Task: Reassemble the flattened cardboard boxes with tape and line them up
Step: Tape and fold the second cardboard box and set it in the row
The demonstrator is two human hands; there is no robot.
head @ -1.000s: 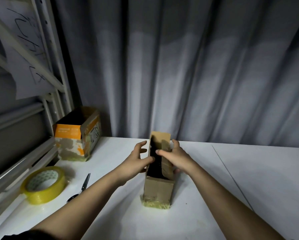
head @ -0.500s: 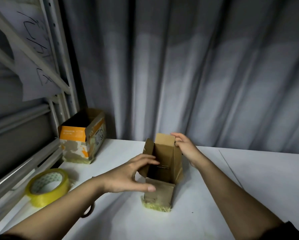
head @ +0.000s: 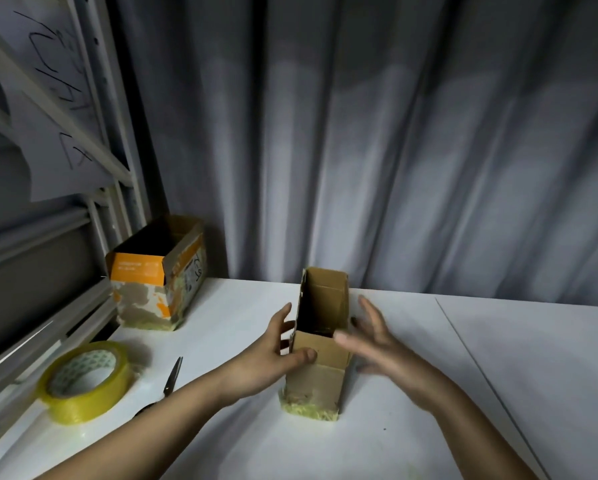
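Observation:
A narrow brown cardboard box [head: 316, 382] stands upright in the middle of the white table [head: 429, 410], its top open and yellowish tape around its base. My left hand [head: 273, 355] is at its left side, thumb pressed on the near flap and fingers straight along the left wall. On the box's right, my right hand [head: 373, 341] has its fingers spread and straight, close to the right wall; I cannot tell whether it touches. An orange and brown box [head: 155, 282] stands open-topped at the back left.
A yellow tape roll [head: 83, 382] lies at the left front, with scissors [head: 171, 379] beside it. A grey metal rack [head: 93, 140] with a paper sheet rises on the left. Grey curtain hangs behind the table. A seam runs across the table on the right.
Both hands came back to the sides of the brown box: the left from in front of it, the right from its far flap. The side flaps now stand straighter.

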